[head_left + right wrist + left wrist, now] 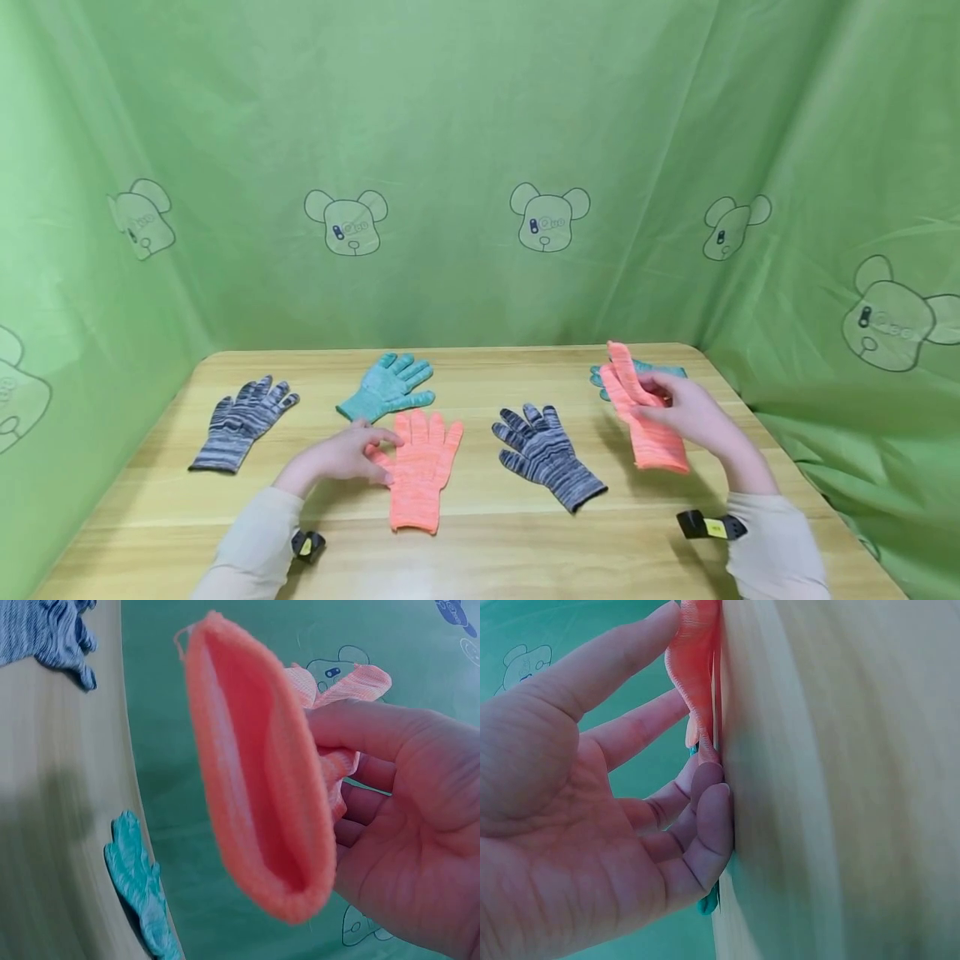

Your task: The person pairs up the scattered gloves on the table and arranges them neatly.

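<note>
My right hand [690, 408] pinches an orange knitted glove [654, 433] around its middle and holds it above the table. The cuff of this orange glove [259, 765] gapes toward the right wrist camera. My left hand [348, 454] touches the thumb side of another orange glove [417, 475], which lies on the table with its fingers pointing away. In the left wrist view, the thumb and fingertips of my left hand [592, 802] meet the edge of that orange glove [694, 667], low over the wood. Its thumb and index stand apart.
Teal gloves lie at the back, one left of centre [386, 387] and one partly hidden behind the raised glove [667, 370]. Dark grey striped gloves lie at the left [243, 423] and right of centre [547, 457]. Green curtains [450, 292] surround the wooden table [510, 558].
</note>
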Motion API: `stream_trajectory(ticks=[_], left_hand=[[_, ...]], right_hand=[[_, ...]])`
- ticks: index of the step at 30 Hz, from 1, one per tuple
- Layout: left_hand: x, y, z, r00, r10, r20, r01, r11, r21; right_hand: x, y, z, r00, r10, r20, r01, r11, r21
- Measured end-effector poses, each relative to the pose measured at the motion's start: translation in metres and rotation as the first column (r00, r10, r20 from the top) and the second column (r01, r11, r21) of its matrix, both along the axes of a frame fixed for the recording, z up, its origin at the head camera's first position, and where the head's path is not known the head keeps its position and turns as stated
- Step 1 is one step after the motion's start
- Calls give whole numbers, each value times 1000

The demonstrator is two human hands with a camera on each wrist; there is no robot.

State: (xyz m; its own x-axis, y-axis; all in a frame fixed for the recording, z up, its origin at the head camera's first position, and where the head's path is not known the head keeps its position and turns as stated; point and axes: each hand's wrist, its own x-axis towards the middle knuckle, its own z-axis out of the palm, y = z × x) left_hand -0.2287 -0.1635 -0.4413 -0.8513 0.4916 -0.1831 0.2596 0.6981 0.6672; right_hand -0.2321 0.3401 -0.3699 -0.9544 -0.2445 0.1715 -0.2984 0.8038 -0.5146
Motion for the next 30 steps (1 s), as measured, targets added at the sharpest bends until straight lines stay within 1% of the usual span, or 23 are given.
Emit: stream_trajectory(ticks=[8,18,26,30], left_hand=[[1,1,2,1000,14,11,-14,1000,-2],[1,1,3,1000,18,7,-18,1000,-12],[2,2,2,1000,27,15,-27,1000,-13],[2,2,2,1000,24,8,-24,1000,-11]], right_hand=[[-3,-17,5,998,45,-40,-47,998,-45],[-10,-41,8,997,61,-37,-63,996,-61],[-14,-58,8,995,98,-24,-99,991,-85],[-16,-67,7,994,110,-20,-111,990,-86]])
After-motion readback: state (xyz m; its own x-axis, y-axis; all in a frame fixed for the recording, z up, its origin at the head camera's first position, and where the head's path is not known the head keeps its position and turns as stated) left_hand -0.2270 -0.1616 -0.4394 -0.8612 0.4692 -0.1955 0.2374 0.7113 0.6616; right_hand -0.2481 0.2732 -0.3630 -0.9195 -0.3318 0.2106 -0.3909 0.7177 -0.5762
